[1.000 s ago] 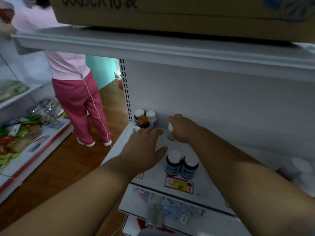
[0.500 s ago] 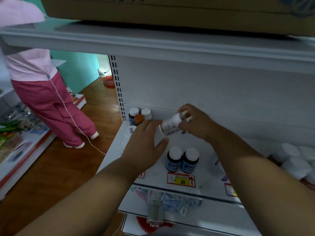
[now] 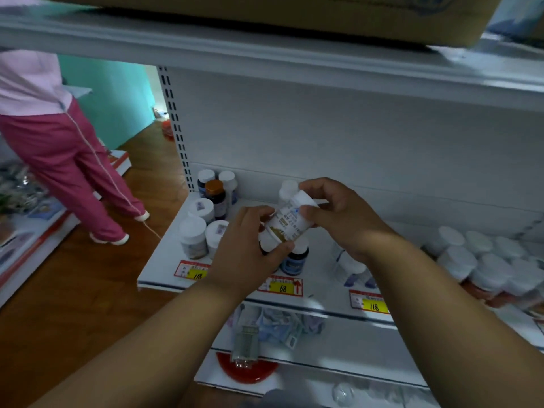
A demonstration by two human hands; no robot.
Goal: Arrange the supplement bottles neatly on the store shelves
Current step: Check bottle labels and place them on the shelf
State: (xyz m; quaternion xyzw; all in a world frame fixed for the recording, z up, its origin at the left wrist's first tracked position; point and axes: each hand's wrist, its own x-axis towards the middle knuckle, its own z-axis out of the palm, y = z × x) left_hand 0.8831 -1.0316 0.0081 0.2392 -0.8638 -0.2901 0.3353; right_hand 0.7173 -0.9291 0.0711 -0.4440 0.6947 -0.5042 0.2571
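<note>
A white supplement bottle (image 3: pixel 290 219) is being held tilted above the shelf (image 3: pixel 164 269), cap toward the back; its contents are not showing. The left hand (image 3: pixel 250 251) is curling its grip round the bottle's base, and the right hand (image 3: pixel 341 219) is pinching the capped end. Its label print is too small to read. White-capped bottles (image 3: pixel 200 231) are standing beside, over price tags (image 3: pixel 281 287) reading 68 and 118.

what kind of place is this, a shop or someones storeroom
Most likely a shop. Yellow price tags line the white shelf edge, capped bottles stand in rows, and more stocked shelving lies across the aisle.
</note>
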